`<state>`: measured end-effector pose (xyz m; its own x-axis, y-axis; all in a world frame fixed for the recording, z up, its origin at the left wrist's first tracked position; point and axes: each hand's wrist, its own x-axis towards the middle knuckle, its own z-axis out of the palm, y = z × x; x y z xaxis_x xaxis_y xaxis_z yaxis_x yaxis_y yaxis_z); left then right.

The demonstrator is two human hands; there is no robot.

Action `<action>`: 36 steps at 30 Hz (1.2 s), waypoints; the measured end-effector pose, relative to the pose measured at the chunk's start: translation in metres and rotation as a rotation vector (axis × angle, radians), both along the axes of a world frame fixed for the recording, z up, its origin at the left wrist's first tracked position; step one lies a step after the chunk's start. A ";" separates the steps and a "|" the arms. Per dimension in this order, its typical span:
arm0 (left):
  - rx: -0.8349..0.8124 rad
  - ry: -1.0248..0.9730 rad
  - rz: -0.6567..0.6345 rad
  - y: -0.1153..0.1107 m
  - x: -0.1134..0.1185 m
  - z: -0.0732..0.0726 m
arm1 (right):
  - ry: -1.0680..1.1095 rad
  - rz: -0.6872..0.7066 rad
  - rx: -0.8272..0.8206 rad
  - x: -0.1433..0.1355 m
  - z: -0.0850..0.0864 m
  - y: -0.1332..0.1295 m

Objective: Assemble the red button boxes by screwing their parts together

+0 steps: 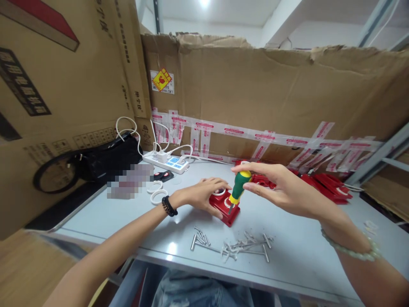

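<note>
A red plastic housing (228, 219) with round white-rimmed openings lies on the table in front of me. My left hand (204, 195) grips it from the left, fingers over its far part and thumb along the near side. My right hand (271, 183) holds a green and yellow screwdriver (240, 186) by the handle, thumb and fingers around it. The screwdriver tilts slightly, its tip down at the housing's near right part; whether it sits in a screw I cannot tell. Two white rings (159, 196) lie left of my left hand.
T-shaped metal rods (263, 252), screws (202, 236) and small pale bits lie along the table's near edge. More red parts (332, 187) lie behind my right hand. At the back left are a power strip (172, 162) and a black bag (105, 157). Cardboard (255, 94) walls the back.
</note>
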<state>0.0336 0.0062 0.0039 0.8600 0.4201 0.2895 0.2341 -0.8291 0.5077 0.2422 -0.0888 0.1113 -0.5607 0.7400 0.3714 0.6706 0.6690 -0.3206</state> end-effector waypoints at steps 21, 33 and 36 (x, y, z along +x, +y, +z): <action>-0.032 0.010 -0.045 0.017 -0.005 -0.014 | -0.162 -0.318 0.462 -0.031 -0.017 0.007; 0.229 0.180 0.221 0.006 -0.008 -0.012 | -0.152 -0.556 0.753 -0.031 -0.033 0.020; 0.329 0.233 0.348 -0.003 -0.007 -0.011 | -0.078 -0.543 0.717 -0.031 -0.035 0.026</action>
<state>0.0267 0.0031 -0.0074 0.7435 0.6112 0.2714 0.5991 -0.7891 0.1356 0.2115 -0.0625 0.0766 -0.2446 0.5152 0.8214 0.9547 0.2758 0.1113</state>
